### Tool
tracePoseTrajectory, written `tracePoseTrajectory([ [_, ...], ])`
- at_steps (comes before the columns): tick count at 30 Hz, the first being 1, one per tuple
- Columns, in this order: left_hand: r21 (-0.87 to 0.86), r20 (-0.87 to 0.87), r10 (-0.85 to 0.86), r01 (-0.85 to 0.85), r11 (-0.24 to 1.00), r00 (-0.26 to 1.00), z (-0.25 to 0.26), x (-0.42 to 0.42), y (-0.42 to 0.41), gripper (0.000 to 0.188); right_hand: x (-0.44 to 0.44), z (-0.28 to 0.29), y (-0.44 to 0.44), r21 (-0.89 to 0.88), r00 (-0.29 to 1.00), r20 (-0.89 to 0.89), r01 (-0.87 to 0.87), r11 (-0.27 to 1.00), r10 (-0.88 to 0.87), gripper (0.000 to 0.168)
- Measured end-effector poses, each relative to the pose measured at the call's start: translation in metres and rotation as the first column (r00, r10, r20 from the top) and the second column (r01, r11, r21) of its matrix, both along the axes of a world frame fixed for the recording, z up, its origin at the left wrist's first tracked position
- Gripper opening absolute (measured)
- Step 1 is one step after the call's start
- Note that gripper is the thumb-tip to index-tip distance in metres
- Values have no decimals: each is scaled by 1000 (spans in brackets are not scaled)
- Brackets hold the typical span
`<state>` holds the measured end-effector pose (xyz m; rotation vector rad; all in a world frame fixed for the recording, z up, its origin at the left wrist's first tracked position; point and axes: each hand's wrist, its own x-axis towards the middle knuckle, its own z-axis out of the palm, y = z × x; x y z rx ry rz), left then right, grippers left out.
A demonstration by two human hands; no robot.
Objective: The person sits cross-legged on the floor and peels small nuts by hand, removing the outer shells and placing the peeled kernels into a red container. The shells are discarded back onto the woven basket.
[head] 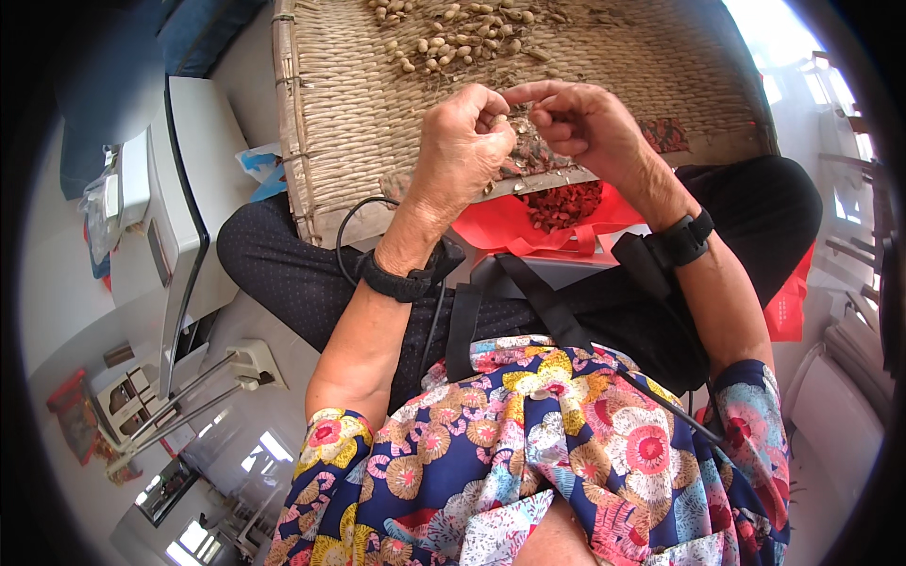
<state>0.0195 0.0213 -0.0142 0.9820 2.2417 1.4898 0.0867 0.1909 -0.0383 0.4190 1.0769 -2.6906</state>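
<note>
My left hand (pixel 460 145) pinches a small pale peanut (pixel 500 120) between thumb and fingers. Close beside it is my right hand (pixel 591 127), its index finger reaching to the left fingertips and its other fingers curled; what lies inside its palm is hidden. Both hands hover over the near edge of a shallow woven wicker basket (pixel 347 127). Farther in lies a loose pile of unshelled peanuts (pixel 474 42). Below the basket's rim, a red bag (pixel 495 223) gapes around many dark red peanut kernels (pixel 566 205).
Shell bits and floral cloth (pixel 664 136) lie along the basket's near edge. Black wrist straps and a cable (pixel 342 230) run by my forearms. Left stands a white cabinet (pixel 212 134) with a blue plastic bag (pixel 265 173); another red bag (pixel 789 301) hangs at right.
</note>
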Motion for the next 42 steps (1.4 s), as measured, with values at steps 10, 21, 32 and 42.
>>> tracePoseTrajectory([
  [10, -279, -175, -381, 326, 903, 908, -47, 62, 19, 11, -2, -8, 31, -246, 981, 35, 192, 950, -189, 22],
  [21, -388, -381, -129, -32, 921, 916, -59, 14, 9, 10, -3, -13, 32, -174, 976, 4, 215, 961, -218, 20],
  [32, -617, -319, 31, -233, 752, 947, -82, -51, -16, 9, -3, -6, 27, -104, 978, 17, 208, 973, -207, 18],
  [42, -638, -204, -2, -131, 759, 979, -75, -58, -14, 9, -3, -7, 28, -80, 977, 34, 214, 973, -212, 18],
])
